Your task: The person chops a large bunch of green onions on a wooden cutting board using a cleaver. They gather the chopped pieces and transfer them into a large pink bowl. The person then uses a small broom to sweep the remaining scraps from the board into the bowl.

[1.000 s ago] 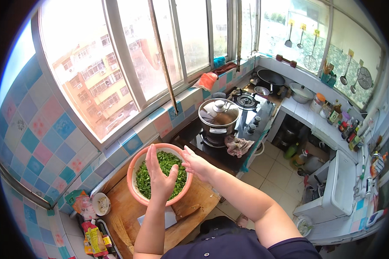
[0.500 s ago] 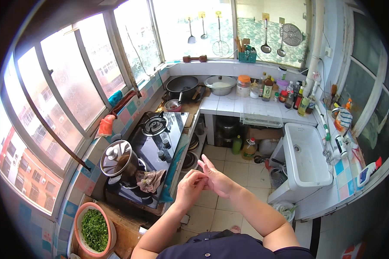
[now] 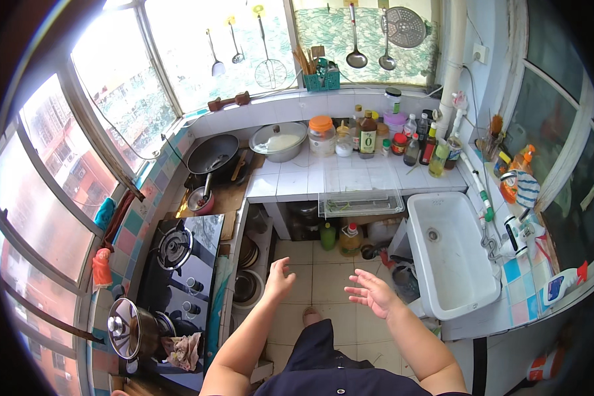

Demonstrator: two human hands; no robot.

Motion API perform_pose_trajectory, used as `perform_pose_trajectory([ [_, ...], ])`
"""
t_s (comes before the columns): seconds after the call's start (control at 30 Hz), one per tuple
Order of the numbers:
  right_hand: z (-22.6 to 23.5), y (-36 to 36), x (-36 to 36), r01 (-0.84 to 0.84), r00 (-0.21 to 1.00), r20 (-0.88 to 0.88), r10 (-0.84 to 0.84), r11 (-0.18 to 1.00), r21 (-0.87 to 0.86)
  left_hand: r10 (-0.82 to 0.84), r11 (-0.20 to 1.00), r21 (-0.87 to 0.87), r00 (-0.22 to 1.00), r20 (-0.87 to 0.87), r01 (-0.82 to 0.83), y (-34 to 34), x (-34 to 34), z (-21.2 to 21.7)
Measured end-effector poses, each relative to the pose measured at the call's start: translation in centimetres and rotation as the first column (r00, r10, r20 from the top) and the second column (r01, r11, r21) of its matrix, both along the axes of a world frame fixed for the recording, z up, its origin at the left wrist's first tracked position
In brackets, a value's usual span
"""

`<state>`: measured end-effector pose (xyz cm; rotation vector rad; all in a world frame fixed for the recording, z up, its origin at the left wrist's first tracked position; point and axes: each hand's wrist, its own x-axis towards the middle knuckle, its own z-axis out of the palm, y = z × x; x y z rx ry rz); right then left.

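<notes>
My left hand [image 3: 278, 280] hangs in front of me over the tiled floor [image 3: 323, 277], fingers spread and empty. My right hand [image 3: 371, 292] is beside it, also spread with nothing in it, a short way left of the white sink [image 3: 450, 261]. Neither hand touches anything. The gas stove [image 3: 178, 264] is to my left, with a lidded steel pot [image 3: 127, 327] at its near end.
A black wok [image 3: 212, 153], a lidded bowl [image 3: 278, 140] and several bottles and jars [image 3: 389, 138] stand on the tiled counter. A clear tray [image 3: 360, 191] sits at the counter's edge. Ladles and a skimmer [image 3: 402, 26] hang at the window. Bottles [image 3: 340, 236] stand under the counter.
My view has swung right, away from the bowl of chopped greens on the cutting board, toward the sink. My hands have left the bowl and moved apart over the floor.
</notes>
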<state>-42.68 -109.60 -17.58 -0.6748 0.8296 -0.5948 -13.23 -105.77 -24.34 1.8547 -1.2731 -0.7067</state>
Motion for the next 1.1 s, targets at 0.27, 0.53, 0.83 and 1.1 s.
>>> perform_pose_trajectory([
  [0.27,-0.8,-9.9,-3.2,0.446,0.894,-0.095,-0.438,0.89,0.092,-0.037,0.975,0.212,0.99,-0.133,0.065,-27.0,2.9,-6.0],
  [0.53,-3.0,-10.3,-6.5,0.708,0.703,-0.232,-0.672,0.692,0.142,0.161,0.882,0.431,0.736,-0.658,0.192,-40.8,2.6,-13.2],
  [0.83,-9.8,-12.5,-10.1,0.67,0.741,-0.235,-0.629,0.718,0.189,0.186,0.906,0.378,0.622,-0.761,0.192,-34.9,-1.2,-9.5],
  [1.1,-11.2,-13.3,-13.0,0.695,0.717,-0.162,-0.678,0.677,0.244,-0.076,0.809,0.367,0.701,-0.709,0.459,-26.7,-12.6,-1.6],
])
